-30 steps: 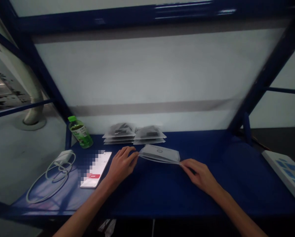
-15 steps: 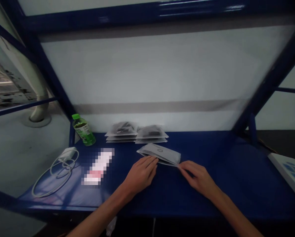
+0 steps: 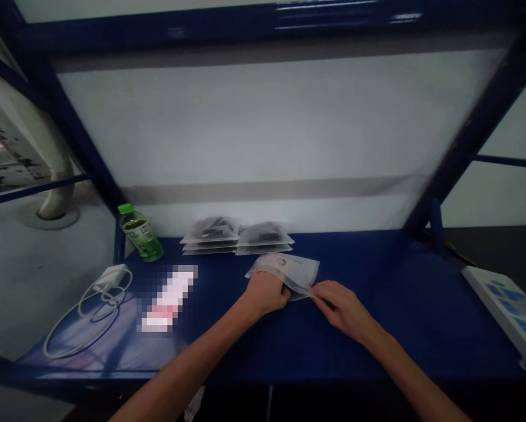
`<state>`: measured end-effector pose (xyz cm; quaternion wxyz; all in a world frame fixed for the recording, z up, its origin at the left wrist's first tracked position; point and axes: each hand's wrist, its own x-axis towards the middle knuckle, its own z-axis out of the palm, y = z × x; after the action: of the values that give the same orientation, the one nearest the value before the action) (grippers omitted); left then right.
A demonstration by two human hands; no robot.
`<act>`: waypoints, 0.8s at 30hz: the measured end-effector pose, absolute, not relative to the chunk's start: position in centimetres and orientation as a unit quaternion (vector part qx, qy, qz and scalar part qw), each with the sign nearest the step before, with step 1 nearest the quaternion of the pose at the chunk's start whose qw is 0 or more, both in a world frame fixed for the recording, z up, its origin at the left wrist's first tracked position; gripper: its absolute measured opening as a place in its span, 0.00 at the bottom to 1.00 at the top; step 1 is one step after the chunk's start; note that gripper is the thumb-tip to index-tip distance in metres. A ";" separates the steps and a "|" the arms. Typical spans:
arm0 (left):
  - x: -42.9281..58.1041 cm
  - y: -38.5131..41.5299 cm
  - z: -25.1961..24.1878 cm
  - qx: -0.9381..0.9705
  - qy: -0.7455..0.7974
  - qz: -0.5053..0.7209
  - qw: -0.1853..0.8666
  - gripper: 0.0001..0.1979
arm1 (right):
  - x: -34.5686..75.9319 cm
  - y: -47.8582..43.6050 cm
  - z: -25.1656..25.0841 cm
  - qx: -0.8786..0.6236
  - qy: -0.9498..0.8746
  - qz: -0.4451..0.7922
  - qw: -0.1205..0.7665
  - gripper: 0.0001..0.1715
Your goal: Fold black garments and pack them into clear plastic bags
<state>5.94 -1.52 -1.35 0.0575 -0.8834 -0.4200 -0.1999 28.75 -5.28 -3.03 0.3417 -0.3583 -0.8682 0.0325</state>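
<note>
A translucent grey plastic pouch [image 3: 289, 269] with a round printed mark lies on the blue shelf [image 3: 377, 351]. My left hand [image 3: 266, 293] is pushed into its near edge, and the film covers the fingers, which are hidden. My right hand [image 3: 339, 309] pinches the pouch's lower right corner between thumb and fingers. Behind the pouch stand two stacks of sealed plastic bags [image 3: 210, 235] [image 3: 263, 237] with dark contents, close to my left hand but not touching it.
A green-capped drink bottle [image 3: 140, 233], a pixelated phone [image 3: 168, 299] and a white charger with cable [image 3: 91, 310] sit on the shelf's left. A white-and-blue box [image 3: 500, 310] is at right. Blue steel uprights frame the shelf.
My left hand has moved right from beside the pouch and gone into its edge. The pouch has shifted slightly, and my right hand keeps its pinch on the corner.
</note>
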 end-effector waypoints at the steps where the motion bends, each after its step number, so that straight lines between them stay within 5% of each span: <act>1: 6.2 -1.2 -1.5 -0.881 -0.423 -0.198 0.069 0.15 | 28.7 -5.3 -3.0 -0.369 -0.866 0.012 0.338 0.10; 3: 6.6 -1.2 -1.7 -0.883 -0.424 -0.180 0.089 0.14 | 28.7 -5.2 -3.2 -0.382 -0.864 -0.022 0.328 0.10; 6: 6.6 -2.5 -2.2 -0.888 -0.423 -0.151 0.096 0.13 | 28.8 -5.0 -3.8 -0.394 -0.870 -0.026 0.294 0.23; 14: 4.3 -10.3 -4.0 -0.893 -0.405 -0.154 0.120 0.27 | 28.5 -4.9 -4.6 -0.426 -0.876 -0.032 0.222 0.40; 24: 0.6 -14.6 -2.7 -0.908 -0.389 -0.141 0.059 0.36 | 34.6 -1.3 -5.1 -0.534 -0.829 -0.092 0.138 0.29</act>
<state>0.57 -14.59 -2.72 0.0594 -0.9085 -0.3891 -0.1407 34.62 -1.33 -5.06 0.1376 -0.5344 -0.8289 -0.0920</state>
